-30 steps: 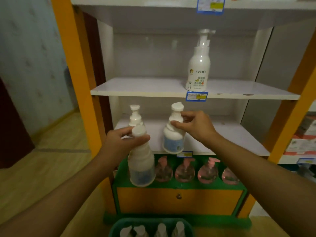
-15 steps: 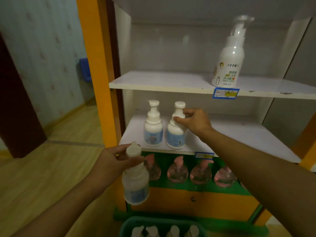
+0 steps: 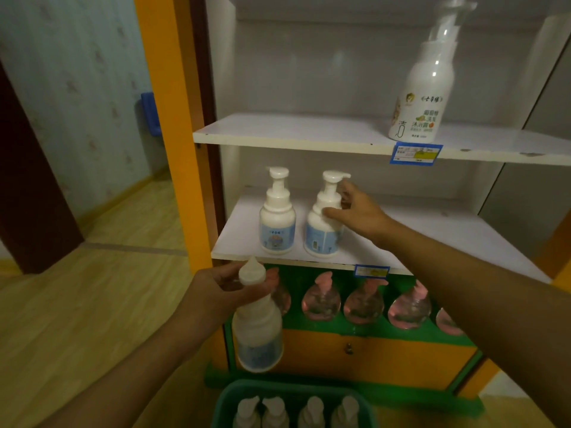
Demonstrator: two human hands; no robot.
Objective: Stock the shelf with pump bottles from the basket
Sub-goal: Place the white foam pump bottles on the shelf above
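Note:
Two white pump bottles with blue labels stand side by side at the left of the middle shelf (image 3: 432, 230). My right hand (image 3: 358, 213) holds the neck of the right one (image 3: 324, 223), thumb in front and fingers behind; the left bottle (image 3: 277, 217) stands free. My left hand (image 3: 222, 291) grips a third white pump bottle (image 3: 258, 329) by its neck, below the shelf's front edge and above the green basket (image 3: 225, 400). Several more white pump bottles (image 3: 296, 412) stand in the basket at the bottom of the view.
A taller white pump bottle (image 3: 423, 88) stands on the upper shelf (image 3: 293, 131). Several pink pump bottles (image 3: 364, 301) line the green ledge below, above an orange drawer (image 3: 370, 356). An orange post (image 3: 167, 118) edges the unit's left side; wooden floor (image 3: 77, 304) lies to the left.
My right hand slid from the bottle's pump head down to its neck, and the bottle's nozzle now points right. My left hand kept its bottle low beside the shelf edge.

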